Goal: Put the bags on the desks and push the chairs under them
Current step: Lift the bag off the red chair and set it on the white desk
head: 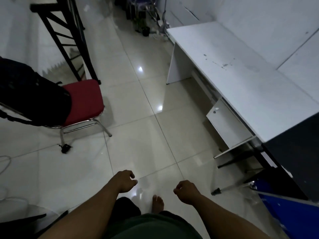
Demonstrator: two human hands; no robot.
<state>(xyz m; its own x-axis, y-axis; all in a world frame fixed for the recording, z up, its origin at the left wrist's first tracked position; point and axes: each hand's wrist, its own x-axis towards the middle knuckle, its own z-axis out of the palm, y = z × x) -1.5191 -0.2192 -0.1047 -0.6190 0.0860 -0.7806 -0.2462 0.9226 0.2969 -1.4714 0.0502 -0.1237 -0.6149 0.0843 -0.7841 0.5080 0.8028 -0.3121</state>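
A black bag (32,94) lies on a chair with a red seat (84,102) and chrome legs, at the left on the tiled floor. A white desk (241,78) runs along the right wall, its top bare. At the lower right a blue chair (284,211) with a metal leg stands by a dark desk (296,149). My left hand (125,181) hangs low in the middle, fingers loosely curled, holding nothing. My right hand (185,191) is beside it, curled into a loose fist, also holding nothing. Both hands are well away from the bag and the chairs.
A black metal frame (69,37) stands at the back left. Potted plants and cables (146,23) sit at the far end of the aisle. A small black object (65,148) lies on the floor by the red chair. White cable (5,163) runs at the left edge.
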